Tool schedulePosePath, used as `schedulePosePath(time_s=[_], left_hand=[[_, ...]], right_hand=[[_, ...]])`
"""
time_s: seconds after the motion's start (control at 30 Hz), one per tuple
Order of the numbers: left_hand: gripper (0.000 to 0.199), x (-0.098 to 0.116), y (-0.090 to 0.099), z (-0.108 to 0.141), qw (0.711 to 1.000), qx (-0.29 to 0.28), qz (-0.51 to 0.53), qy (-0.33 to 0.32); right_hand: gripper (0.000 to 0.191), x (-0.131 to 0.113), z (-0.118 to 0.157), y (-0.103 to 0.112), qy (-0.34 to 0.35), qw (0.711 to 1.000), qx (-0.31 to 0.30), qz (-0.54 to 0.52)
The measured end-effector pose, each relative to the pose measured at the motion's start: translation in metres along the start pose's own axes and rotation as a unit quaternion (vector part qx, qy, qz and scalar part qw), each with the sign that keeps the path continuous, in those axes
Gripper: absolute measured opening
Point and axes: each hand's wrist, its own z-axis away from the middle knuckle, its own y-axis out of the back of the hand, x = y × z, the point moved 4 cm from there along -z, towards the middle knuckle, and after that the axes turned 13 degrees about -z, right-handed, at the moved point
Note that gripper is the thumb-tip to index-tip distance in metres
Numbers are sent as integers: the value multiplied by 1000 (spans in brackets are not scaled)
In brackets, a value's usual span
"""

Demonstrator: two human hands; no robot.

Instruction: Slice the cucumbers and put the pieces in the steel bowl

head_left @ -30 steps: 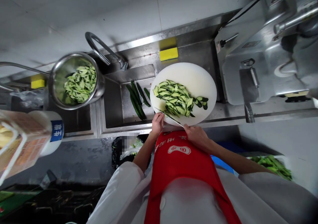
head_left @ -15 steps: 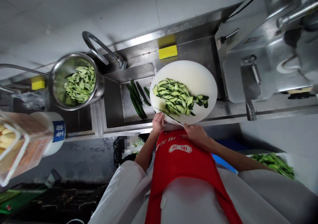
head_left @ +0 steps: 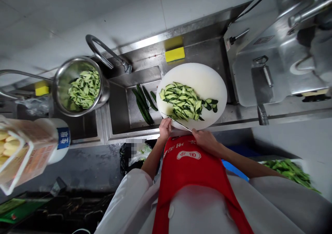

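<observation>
My right hand (head_left: 203, 139) is closed round the handle of a knife (head_left: 183, 125) at the near edge of a round white cutting board (head_left: 192, 71). The blade slants up and left over the board's rim. My left hand (head_left: 165, 127) is closed, its fingers bent beside the blade near its tip; what they hold, if anything, is hidden. Just beyond the blade lies a heap of slanted cucumber slices (head_left: 181, 101). A few dark green end pieces (head_left: 210, 105) sit to the right of the heap.
Whole cucumbers (head_left: 142, 104) lie in the sink (head_left: 118, 106) left of the board. A steel pot (head_left: 61, 89) with cut cucumber stands further left, near a faucet (head_left: 101, 50). A yellow sponge (head_left: 175, 55) sits behind the board. At far left is a basket (head_left: 33, 151).
The view has shifted very slightly. My hands, the knife and the cucumber slices look to be in the same places.
</observation>
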Motion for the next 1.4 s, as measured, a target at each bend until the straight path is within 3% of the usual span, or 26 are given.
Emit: schedulePosePath(time_s=[0.63,0.83,1.07,1.17,1.27,1.3,1.33,1.4], left_hand=[[29,-12,-6,5,999,-34,1,-3],[27,-11,-5,4,1000,-22,-4,-17],[24,-7,-1,1,1000,-7,-4,-22],[21,6,25,-23,1000,26,0,-11],[17,34,53,-76,988,145,-5,45],[17,48,53,-98,987,158,4,39],[18,66,43,-121,992,125,18,8],[19,102,5,-159,995,14,41,-85]], right_hand=[[27,7,-8,-4,5,1000,6,-3],[31,12,5,-3,-10,1000,-3,2],[34,10,-9,-1,18,999,6,-28],[34,15,-1,2,4,999,19,-44],[32,21,10,0,-17,998,2,-62],[32,22,12,-2,-21,998,-6,-64],[32,23,13,-3,-20,998,-10,-65],[32,23,13,-6,-12,998,-4,-66]])
